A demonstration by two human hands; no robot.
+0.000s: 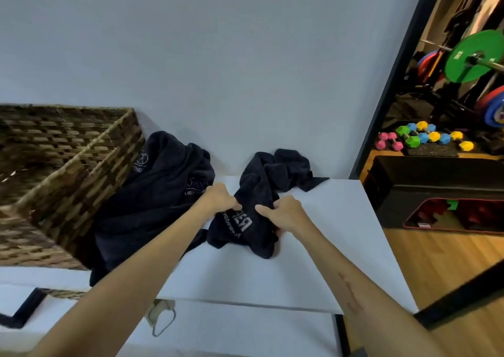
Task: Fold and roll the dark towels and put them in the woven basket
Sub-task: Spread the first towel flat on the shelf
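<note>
A crumpled dark towel (pixel 261 193) with pale lettering lies on the white tabletop (pixel 313 247), its far end bunched against the wall. My left hand (pixel 221 199) grips its near left part. My right hand (pixel 283 213) grips the cloth just to the right of the lettering. A heap of more dark towels (pixel 152 201) with printed logos lies to the left, leaning on the woven basket (pixel 68 171). The basket stands at the table's left, and the part of its inside that shows holds no towel.
A pale wall rises right behind the table. On the right a black-framed opening shows a wooden floor (pixel 436 261), a black box, coloured dumbbells (pixel 422 138) and a barbell with a green plate (pixel 471 59). A dark strap (pixel 24 307) lies at lower left.
</note>
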